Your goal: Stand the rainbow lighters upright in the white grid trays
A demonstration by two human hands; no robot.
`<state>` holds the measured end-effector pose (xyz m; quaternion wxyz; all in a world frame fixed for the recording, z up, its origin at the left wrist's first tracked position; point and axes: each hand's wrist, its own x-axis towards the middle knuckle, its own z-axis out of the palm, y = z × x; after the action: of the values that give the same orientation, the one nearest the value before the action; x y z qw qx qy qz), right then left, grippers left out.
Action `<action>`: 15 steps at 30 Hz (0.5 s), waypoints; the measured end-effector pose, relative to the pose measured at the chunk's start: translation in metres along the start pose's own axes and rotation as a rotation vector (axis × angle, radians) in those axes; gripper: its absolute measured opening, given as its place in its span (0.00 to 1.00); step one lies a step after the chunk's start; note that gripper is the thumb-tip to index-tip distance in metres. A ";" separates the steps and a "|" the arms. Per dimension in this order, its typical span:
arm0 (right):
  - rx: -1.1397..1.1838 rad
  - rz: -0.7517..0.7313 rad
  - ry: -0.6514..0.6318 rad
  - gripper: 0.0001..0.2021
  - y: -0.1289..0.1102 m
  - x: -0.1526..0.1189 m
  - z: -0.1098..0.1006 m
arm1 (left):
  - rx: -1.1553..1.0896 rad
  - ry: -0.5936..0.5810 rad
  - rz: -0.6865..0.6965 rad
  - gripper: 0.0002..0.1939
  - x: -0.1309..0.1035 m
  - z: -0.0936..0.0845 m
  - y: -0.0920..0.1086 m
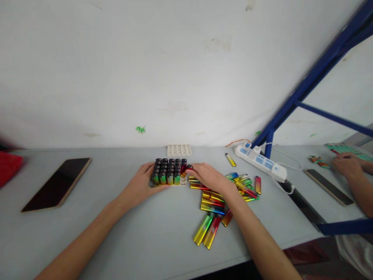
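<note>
A white slotted tray (pixel 183 181) stands on the grey table, packed with upright lighters (pixel 170 171) that have black tops and shiny, mostly green and yellow bodies. My left hand (pixel 142 179) curls round the tray's left side, thumb along its front. At the right-hand row, my right hand (pixel 207 177) pinches a red lighter (pixel 189 168), which leans over the slots; its lower end is partly hidden. Under and beside my right forearm lies a loose heap of metallic lighters (pixel 212 200) in yellow, red, green and blue.
Behind the tray is a second white slotted tray (pixel 178 150) near the wall. A power strip (pixel 260 162) and blue metal frame (pixel 291 103) stand to the right. On the left lie a dark tablet (pixel 58 184) and something red (pixel 9 167). Another person's hands (pixel 348 165) are at far right.
</note>
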<state>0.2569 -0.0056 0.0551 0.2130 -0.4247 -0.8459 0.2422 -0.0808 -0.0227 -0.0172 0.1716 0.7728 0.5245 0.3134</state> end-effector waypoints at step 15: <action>-0.068 -0.037 -0.091 0.18 -0.005 0.025 -0.009 | -0.009 -0.008 0.006 0.41 0.001 -0.002 0.001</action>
<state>0.2455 0.0144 0.0693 0.1641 -0.4045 -0.8702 0.2285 -0.0812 -0.0226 -0.0147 0.1761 0.7748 0.5201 0.3134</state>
